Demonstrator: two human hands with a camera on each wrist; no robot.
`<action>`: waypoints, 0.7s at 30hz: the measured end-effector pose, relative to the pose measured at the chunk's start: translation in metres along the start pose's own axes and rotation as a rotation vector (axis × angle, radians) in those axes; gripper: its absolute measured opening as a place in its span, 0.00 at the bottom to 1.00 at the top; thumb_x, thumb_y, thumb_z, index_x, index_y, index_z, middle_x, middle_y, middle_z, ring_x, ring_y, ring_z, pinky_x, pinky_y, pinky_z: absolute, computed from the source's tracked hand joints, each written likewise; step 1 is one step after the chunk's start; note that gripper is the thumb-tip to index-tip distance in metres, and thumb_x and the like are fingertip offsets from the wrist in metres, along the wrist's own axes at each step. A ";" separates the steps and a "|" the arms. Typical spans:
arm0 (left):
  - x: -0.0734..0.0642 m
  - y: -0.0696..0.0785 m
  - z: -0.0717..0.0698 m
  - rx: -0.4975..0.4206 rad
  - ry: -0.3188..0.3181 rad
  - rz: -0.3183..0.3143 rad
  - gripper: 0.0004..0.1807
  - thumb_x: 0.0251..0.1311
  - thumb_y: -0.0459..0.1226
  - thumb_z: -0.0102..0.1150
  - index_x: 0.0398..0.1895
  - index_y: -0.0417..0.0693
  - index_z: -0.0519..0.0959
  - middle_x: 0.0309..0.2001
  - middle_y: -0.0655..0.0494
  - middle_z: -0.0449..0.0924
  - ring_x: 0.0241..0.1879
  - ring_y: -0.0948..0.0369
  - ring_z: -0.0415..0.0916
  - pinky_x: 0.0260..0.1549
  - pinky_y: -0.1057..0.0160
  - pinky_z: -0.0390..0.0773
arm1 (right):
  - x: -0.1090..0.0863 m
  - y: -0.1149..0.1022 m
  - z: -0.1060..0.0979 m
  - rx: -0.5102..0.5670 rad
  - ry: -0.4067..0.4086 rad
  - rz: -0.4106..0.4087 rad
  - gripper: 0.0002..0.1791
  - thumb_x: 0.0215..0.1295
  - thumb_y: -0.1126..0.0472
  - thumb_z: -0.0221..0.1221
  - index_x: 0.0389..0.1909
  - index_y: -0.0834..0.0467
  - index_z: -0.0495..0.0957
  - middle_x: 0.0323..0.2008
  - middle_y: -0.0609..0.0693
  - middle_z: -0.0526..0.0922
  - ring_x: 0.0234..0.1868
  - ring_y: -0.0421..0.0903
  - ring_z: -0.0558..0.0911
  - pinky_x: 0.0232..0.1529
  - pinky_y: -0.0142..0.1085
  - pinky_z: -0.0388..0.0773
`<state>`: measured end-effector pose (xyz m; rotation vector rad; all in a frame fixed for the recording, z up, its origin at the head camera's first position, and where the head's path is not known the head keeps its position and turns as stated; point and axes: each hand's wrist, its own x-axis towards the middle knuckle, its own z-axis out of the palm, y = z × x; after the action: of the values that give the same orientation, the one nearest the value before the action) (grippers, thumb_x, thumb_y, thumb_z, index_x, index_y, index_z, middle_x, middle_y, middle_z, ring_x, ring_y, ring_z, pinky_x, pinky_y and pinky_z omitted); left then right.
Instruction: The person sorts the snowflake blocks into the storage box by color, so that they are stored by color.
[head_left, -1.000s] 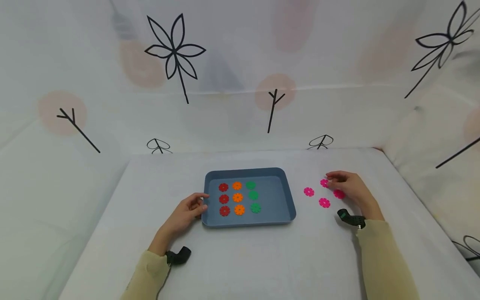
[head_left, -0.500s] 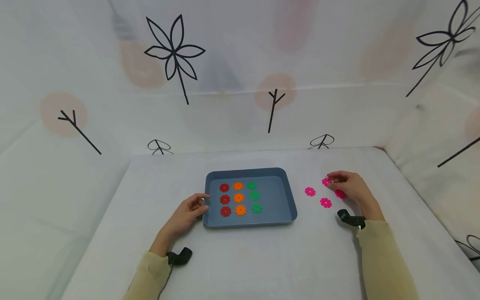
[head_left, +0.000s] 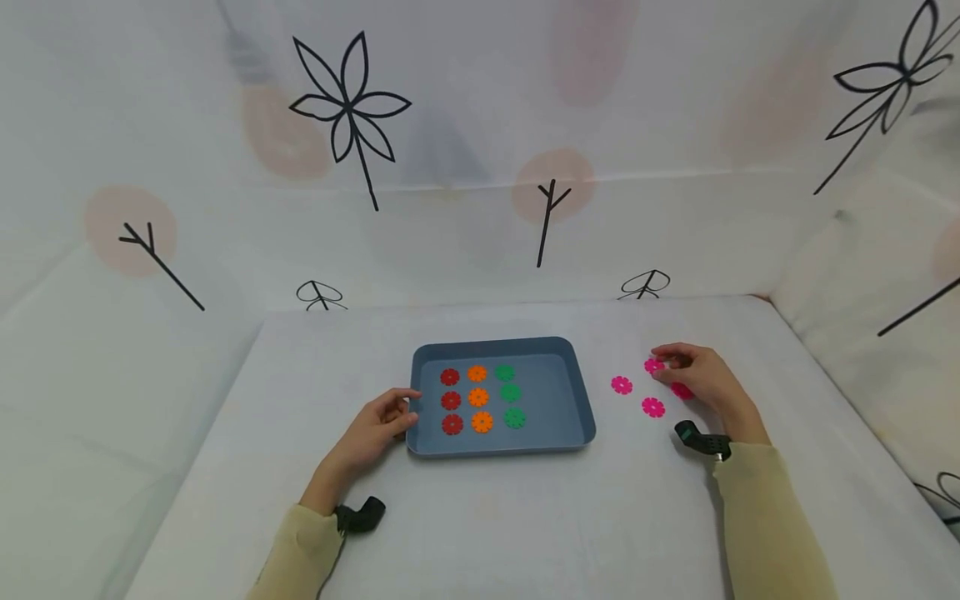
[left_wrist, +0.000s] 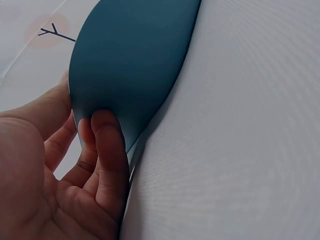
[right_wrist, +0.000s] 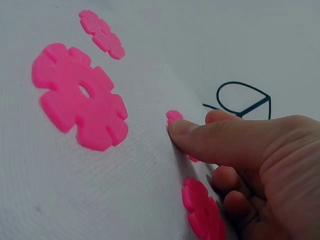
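My left hand (head_left: 378, 423) holds the left rim of a blue-grey tray (head_left: 555, 400), its thumb and fingers at the edge, seen close in the left wrist view. Inside the tray lie notched interlocking discs in three columns: red discs (head_left: 451, 401), orange discs (head_left: 478, 397) and green discs (head_left: 511, 392). To the right of the tray my right hand (head_left: 701, 375) pinches the rearmost pink disc (head_left: 654, 366) at the table. In the right wrist view the thumb (right_wrist: 185, 132) covers that disc's middle, and the curled fingers are partly hidden.
More pink discs lie around the right hand: a left one (head_left: 622, 385), a front one (head_left: 653, 407) and one partly under the hand (head_left: 682, 391). A white cloth covers the table (head_left: 495, 525). A patterned curtain (head_left: 465, 233) stands behind it.
Both hands keep almost the same places, the left at the tray and the right at the rear pink disc. The head view has shifted slightly.
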<state>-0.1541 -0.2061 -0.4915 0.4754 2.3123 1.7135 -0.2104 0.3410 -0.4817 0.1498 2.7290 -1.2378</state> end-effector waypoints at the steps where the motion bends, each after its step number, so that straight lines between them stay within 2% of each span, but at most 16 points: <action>1: 0.000 0.000 0.000 0.003 0.001 -0.002 0.21 0.69 0.34 0.59 0.62 0.37 0.73 0.38 0.47 0.69 0.29 0.58 0.68 0.32 0.66 0.72 | 0.000 0.000 0.000 -0.001 -0.002 -0.004 0.31 0.63 0.55 0.68 0.65 0.61 0.73 0.51 0.60 0.72 0.53 0.58 0.68 0.41 0.34 0.74; 7: 0.000 0.001 0.001 0.007 0.006 -0.020 0.21 0.69 0.35 0.59 0.62 0.39 0.73 0.38 0.48 0.69 0.30 0.59 0.68 0.32 0.67 0.72 | 0.001 0.003 -0.002 0.009 -0.024 -0.006 0.29 0.65 0.56 0.66 0.65 0.61 0.73 0.52 0.62 0.71 0.54 0.59 0.68 0.42 0.35 0.74; 13: -0.001 0.001 0.000 -0.008 0.009 -0.009 0.21 0.69 0.36 0.60 0.62 0.39 0.73 0.38 0.49 0.69 0.30 0.59 0.68 0.32 0.67 0.73 | 0.000 0.004 -0.004 0.010 -0.023 -0.006 0.27 0.65 0.53 0.67 0.60 0.63 0.75 0.54 0.63 0.72 0.54 0.60 0.68 0.45 0.40 0.73; 17: -0.001 0.000 0.000 -0.006 0.007 -0.007 0.21 0.69 0.36 0.60 0.62 0.39 0.74 0.37 0.50 0.70 0.29 0.59 0.68 0.32 0.67 0.73 | -0.001 0.005 -0.004 0.029 -0.025 -0.007 0.27 0.65 0.52 0.66 0.59 0.63 0.75 0.53 0.62 0.73 0.53 0.58 0.69 0.43 0.37 0.74; 21: -0.001 0.000 0.000 0.002 0.009 -0.012 0.20 0.69 0.37 0.60 0.62 0.41 0.74 0.38 0.49 0.70 0.30 0.60 0.68 0.32 0.67 0.73 | -0.001 0.007 -0.004 0.052 -0.022 -0.026 0.24 0.70 0.51 0.61 0.58 0.62 0.75 0.56 0.63 0.74 0.54 0.57 0.70 0.42 0.34 0.75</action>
<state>-0.1532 -0.2062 -0.4919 0.4539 2.3188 1.7108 -0.2088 0.3487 -0.4835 0.1058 2.6894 -1.3099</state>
